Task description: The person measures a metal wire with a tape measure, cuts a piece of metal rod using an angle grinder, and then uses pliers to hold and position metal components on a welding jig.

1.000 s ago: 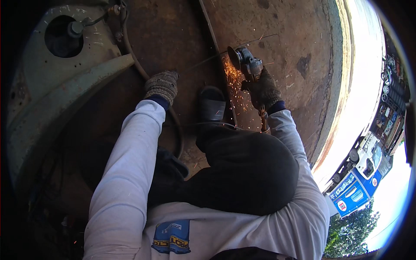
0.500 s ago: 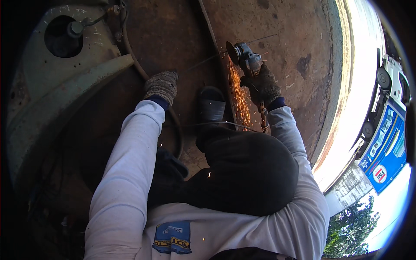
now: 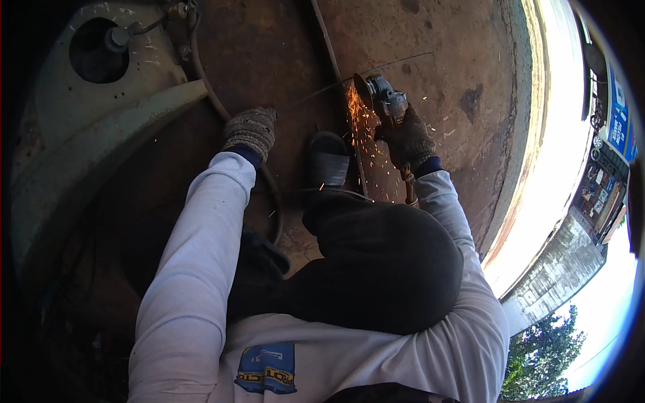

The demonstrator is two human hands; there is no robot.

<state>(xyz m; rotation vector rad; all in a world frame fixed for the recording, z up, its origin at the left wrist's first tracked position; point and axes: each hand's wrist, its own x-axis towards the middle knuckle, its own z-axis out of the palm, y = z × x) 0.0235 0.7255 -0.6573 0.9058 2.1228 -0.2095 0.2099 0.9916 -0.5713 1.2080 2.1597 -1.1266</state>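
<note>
Clearly, in the head view, the main danger sits at the spinning disc [image 3: 363, 91] of the angle grinder [image 3: 390, 97], which the gloved right hand [image 3: 408, 138] has wrapped in its grip, near the floor just beyond the sandalled foot [image 3: 329, 161]. The disc meets, or very nearly meets, the thin rod [image 3: 403, 62], close to a long metal strip [image 3: 328, 41]. The gloved left hand [image 3: 252, 131] is curled into a fist, its grip seemingly around the rod's near end, though that contact is dark. If the rod were to twist or pinch the disc, the tool could kick back, since one hand alone steadies it; a loosened left grip could let the rod whip round. Sparks [image 3: 356, 111] spray down beside the foot, whose sandal gives little cover, and could burn skin or the dark trousers [image 3: 403, 262]. A loose glove thread near the disc might snag.

Around the work, a thick hose [image 3: 205, 87] curves beneath the left hand, and a thin cable [image 3: 346, 193] crosses below the foot, where stray sparks could reach it. A heavy green metal part [image 3: 101, 134] with a round hole crowds the left side, limiting room for that arm.
</note>
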